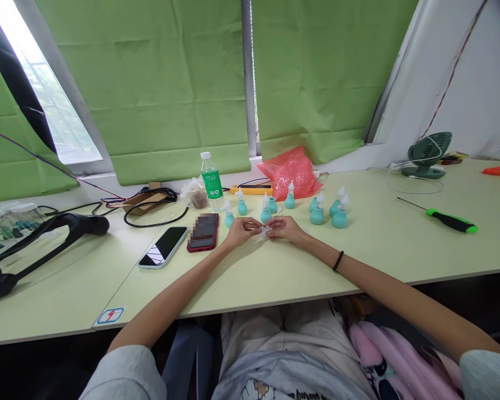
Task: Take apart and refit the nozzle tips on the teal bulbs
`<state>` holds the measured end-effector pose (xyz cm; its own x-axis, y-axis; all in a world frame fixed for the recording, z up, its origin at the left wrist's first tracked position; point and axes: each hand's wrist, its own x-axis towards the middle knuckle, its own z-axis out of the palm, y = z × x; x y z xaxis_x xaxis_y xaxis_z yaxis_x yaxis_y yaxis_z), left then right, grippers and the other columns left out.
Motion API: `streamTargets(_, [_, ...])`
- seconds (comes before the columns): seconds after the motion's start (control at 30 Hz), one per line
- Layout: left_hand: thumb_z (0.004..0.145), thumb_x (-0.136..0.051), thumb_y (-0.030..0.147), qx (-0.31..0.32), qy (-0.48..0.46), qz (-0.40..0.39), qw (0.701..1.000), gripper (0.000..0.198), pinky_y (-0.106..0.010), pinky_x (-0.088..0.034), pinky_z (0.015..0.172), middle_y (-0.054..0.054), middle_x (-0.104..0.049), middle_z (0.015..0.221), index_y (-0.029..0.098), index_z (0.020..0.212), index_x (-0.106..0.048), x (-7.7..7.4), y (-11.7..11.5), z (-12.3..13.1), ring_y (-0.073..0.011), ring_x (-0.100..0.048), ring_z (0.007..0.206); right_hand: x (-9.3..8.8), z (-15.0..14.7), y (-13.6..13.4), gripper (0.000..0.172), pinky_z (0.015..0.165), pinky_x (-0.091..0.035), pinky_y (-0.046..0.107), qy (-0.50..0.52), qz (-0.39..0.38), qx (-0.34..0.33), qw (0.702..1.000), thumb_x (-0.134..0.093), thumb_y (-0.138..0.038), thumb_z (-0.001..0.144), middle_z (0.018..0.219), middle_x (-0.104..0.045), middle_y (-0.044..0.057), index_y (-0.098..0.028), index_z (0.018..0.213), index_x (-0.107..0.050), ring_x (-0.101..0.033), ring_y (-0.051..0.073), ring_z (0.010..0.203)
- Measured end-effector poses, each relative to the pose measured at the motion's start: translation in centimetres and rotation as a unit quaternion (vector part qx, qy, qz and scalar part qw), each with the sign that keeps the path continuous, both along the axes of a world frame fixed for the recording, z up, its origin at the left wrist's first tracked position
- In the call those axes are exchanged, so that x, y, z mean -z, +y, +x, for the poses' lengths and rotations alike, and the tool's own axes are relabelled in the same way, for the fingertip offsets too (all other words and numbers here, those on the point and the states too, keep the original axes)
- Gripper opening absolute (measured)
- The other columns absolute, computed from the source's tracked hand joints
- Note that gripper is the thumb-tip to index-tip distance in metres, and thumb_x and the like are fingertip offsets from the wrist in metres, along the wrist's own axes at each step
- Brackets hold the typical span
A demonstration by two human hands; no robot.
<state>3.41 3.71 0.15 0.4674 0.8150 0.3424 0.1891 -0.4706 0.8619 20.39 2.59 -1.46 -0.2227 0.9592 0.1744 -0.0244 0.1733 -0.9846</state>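
Both hands pinch one small, clear, crinkled plastic piece.

A small clear piece is held between the left hand and the right hand, low over the table. Just behind the hands, a row of bulb bottles is spread across the table. Two phones are laid side by side left of the hands. A water bottle is stood behind the phones, a bubble-wrap bag behind the row. A screwdriver is laid well to the right, a small fan behind it.
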Motion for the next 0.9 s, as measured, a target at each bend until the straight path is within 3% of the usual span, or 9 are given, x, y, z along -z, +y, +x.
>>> streamTargets(0.23, [0.062,-0.058,0.033,-0.023,0.024,0.055,0.998,0.031,-0.027,-0.044,0.075,-0.008,-0.063,0.087,0.012,0.083,-0.063,0.2,0.4,-0.2,-0.0197,-0.057,0.082,-0.4,0.2,-0.3,0.034,0.058,-0.049,0.027,0.034,-0.016,0.001,0.999,-0.071,-0.021,0.045,0.069,-0.059,0.002,-0.013,0.075,-0.057,-0.056,0.012,0.061])
streamTargets(0.6, [0.070,-0.048,0.033,-0.045,0.056,0.121,0.990,0.035,-0.028,-0.047,0.068,-0.009,-0.060,0.094,0.010,0.094,-0.059,0.7,-0.2,0.4,-0.0205,-0.057,0.082,-0.1,0.5,0.0,0.030,0.060,-0.049,0.026,0.078,-0.022,-0.012,0.997,-0.071,-0.021,0.048,0.065,-0.061,0.003,-0.013,0.074,-0.057,-0.057,0.012,0.060])
streamTargets(0.8, [0.073,-0.045,0.027,-0.050,0.157,0.275,0.947,0.030,-0.027,-0.043,0.071,-0.008,-0.061,0.093,0.015,0.097,-0.058,0.3,-1.0,0.3,-0.0169,-0.056,0.080,-0.1,0.5,0.1,0.029,0.061,-0.049,0.026,0.091,-0.030,-0.001,0.995,-0.071,-0.021,0.047,0.067,-0.062,0.004,-0.012,0.072,-0.059,-0.057,0.012,0.061])
streamTargets(0.9, [0.071,-0.047,0.024,-0.049,0.169,0.308,0.935,0.029,-0.028,-0.043,0.071,-0.009,-0.061,0.092,0.015,0.097,-0.058,0.3,-1.3,0.4,-0.0172,-0.056,0.081,0.1,0.6,0.1,0.028,0.062,-0.049,0.027,0.099,-0.036,-0.003,0.994,-0.072,-0.020,0.047,0.068,-0.062,0.004,-0.012,0.071,-0.059,-0.058,0.013,0.062])
